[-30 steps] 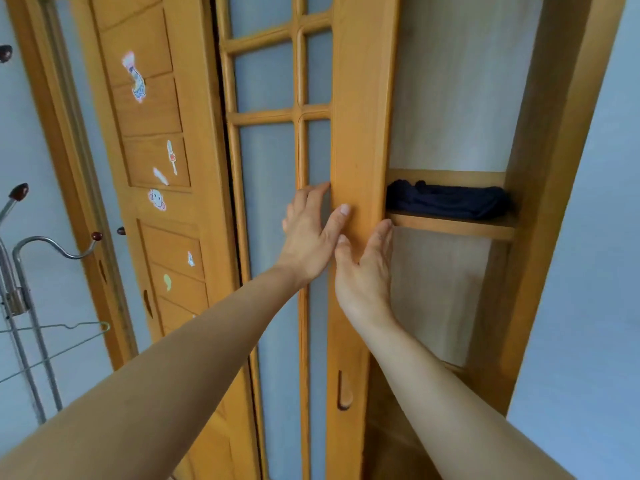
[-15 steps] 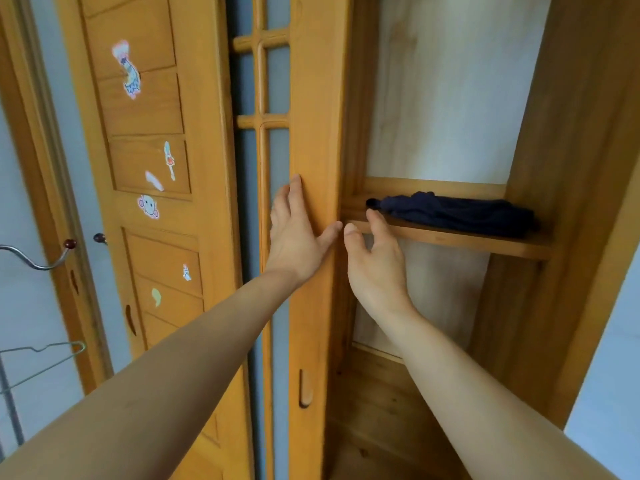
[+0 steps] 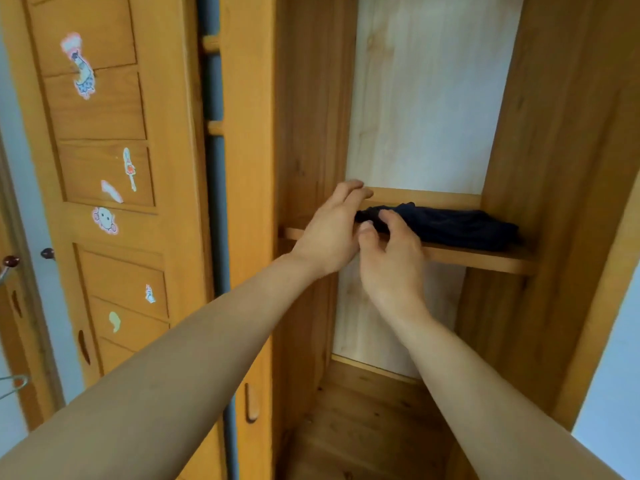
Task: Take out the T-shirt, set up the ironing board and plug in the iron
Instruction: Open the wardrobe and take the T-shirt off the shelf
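Note:
A dark navy T-shirt [image 3: 450, 226] lies folded on a wooden shelf [image 3: 485, 259] inside the open wardrobe. My right hand [image 3: 391, 251] is at the shirt's left end, where thumb and curled index finger pinch the cloth. My left hand [image 3: 329, 230] hovers just left of it, over the shelf's left end. Its fingers are loosely spread, slightly blurred, and hold nothing. No ironing board or iron is in view.
The sliding wardrobe door [image 3: 247, 168] stands pushed to the left, with a recessed handle low down. A second door [image 3: 104, 168] with stickers is further left. A metal clothes rack [image 3: 10, 386] shows at the left edge. The wardrobe floor [image 3: 363, 427] lies below the shelf.
The sliding door has gone further left, opening the wardrobe wider. Both hands left the door's edge and moved right to the shelf, where the right hand now has the shirt's left end.

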`<state>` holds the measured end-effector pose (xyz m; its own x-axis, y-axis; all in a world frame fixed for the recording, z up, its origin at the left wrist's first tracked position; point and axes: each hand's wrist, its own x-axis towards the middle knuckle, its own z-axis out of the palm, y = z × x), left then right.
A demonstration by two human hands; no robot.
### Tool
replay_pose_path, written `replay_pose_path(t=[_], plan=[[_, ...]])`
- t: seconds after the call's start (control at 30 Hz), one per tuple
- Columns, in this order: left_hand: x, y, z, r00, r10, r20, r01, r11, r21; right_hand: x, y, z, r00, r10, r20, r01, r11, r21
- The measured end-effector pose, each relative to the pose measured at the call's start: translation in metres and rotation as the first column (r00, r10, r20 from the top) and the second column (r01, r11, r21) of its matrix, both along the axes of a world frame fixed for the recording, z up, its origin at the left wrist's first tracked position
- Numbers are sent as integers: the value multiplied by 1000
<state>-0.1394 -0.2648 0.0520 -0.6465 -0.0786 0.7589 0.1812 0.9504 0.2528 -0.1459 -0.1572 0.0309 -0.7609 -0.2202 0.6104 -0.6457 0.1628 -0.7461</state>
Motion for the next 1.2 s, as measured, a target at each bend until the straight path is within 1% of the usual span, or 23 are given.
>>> replay_pose_path(t=[0.07, 0.1, 0.13, 0.23, 0.33, 0.43, 0.47, 0.57, 0.6, 0.63, 0.67, 0.7, 0.73, 0.77, 0.8, 0.87, 0.9, 0.93, 0.97, 1.03, 1.07, 1.13, 1.2], plan=[[-22, 4, 13, 972, -104, 211, 85, 992, 96, -11, 11, 6, 998, -68, -15, 68, 998, 8], [-34, 4, 18, 948, -145, 284, 111, 985, 132, -17, 17, 8, 994, -106, -25, 106, 994, 18], [-46, 7, 23, 926, -180, 331, 137, 979, 150, -23, 23, 10, 989, -140, -37, 141, 990, 29], [-73, 7, 26, 868, -187, 460, 138, 981, 137, -39, 35, 14, 974, -213, -75, 217, 975, 46], [-87, 7, 20, 870, -211, 446, 145, 974, 176, -49, 43, 20, 949, -298, -105, 305, 951, 53], [-70, 7, 27, 863, -194, 467, 150, 980, 130, -55, 48, 34, 922, -366, -124, 378, 920, 98], [-59, 7, 33, 860, -205, 467, 154, 977, 145, -57, 49, 40, 919, -371, -133, 385, 917, 102], [-26, 2, 54, 877, -284, 387, 154, 930, 333, -62, 51, 61, 926, -366, -91, 376, 914, 153], [-22, 0, 59, 894, -272, 357, 133, 920, 369, -62, 50, 68, 930, -361, -68, 367, 905, 214], [-23, -3, 60, 910, -219, 353, 80, 926, 369, -63, 50, 72, 931, -361, -43, 357, 885, 299], [-26, -5, 57, 911, -133, 389, -7, 941, 337, -66, 48, 75, 929, -370, -27, 351, 851, 390], [-31, -6, 52, 888, -39, 458, -105, 952, 286, -69, 46, 76, 921, -390, -18, 351, 808, 473], [-33, -4, 46, 840, 33, 541, -186, 955, 231, -72, 43, 75, 914, -406, -3, 341, 765, 547], [-37, -3, 39, 795, 71, 603, -232, 953, 193, -74, 42, 71, 909, -416, 16, 322, 726, 607], [-41, -3, 34, 779, 84, 621, -252, 950, 187, -76, 41, 66, 910, -413, 29, 293, 692, 660], [-44, -4, 30, 817, 67, 572, -252, 935, 250, -78, 41, 56, 914, -404, 29, 263, 646, 716], [-42, -4, 31, 845, 43, 533, -235, 925, 299, -78, 42, 53, 912, -410, 19, 276, 645, 712], [-37, -3, 34, 866, 6, 500, -210, 912, 352, -78, 44, 54, 912, -410, 30, 280, 673, 684], [-33, -2, 36, 884, -33, 466, -182, 895, 408, -77, 45, 56, 918, -390, 64, 267, 732, 627], [-25, -2, 35, 913, -120, 390, -108, 850, 516, -79, 46, 60, 931, -302, 206, 180, 869, 460], [-19, -2, 32, 929, -154, 336, -61, 833, 550, -78, 46, 63, 930, -247, 272, 131, 915, 383], [-9, -4, 20, 951, -240, 194, 78, 795, 601, -76, 46, 67, 914, -126, 387, 32, 970, 242], [1, -8, 9, 950, -302, 83, 195, 778, 597, -70, 47, 70, 870, 3, 494, -75, 989, 126]])
